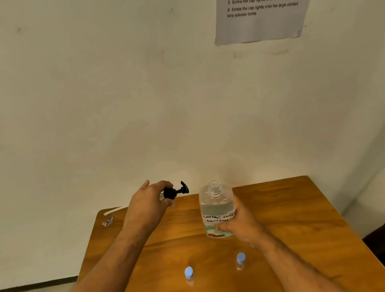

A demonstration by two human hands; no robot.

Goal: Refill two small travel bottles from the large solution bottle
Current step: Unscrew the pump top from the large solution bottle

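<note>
Clear solution bottle (217, 211) uncapped, part-full, two blue-capped travel bottles (188, 274) nearby

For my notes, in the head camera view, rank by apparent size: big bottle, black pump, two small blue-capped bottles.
1. Big bottle
2. Black pump
3. Left small bottle and right small bottle: look alike, unranked.

**Pump off, big bottle open on the counter**

The left hand (149, 204) holds the black pump top (176, 191) out to the left, clear of the large bottle (217, 211). The right hand (240, 224) grips that bottle low on its side; it stands upright on the wooden counter (291, 218), neck open, with a handwritten label. Nearer the person, two small bottles with blue caps (189, 273) (241, 259) stand apart, both capped. A printed instruction sheet (264, 5) hangs on the wall.
</note>
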